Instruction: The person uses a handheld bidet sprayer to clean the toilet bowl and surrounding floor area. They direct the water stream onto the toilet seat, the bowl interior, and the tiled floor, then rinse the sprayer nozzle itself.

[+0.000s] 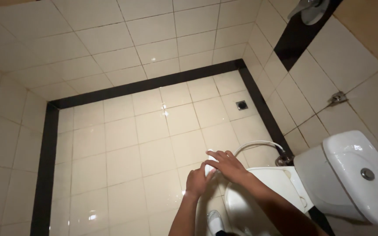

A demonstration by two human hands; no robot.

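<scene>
Both hands are holding a small white object just in front of the toilet lid: right hand gripping over it, left hand supporting underneath. It seems light, probably smooth; holding its middle looks safest.

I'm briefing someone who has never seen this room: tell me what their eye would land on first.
First come the two hands low in the middle: the left hand and right hand meet around a small white object that is too hidden to identify. Just right of them stands the white toilet, its closed lid by the hands and its cistern against the right wall. A small square floor drain sits near the far corner of the glossy cream tiles.
</scene>
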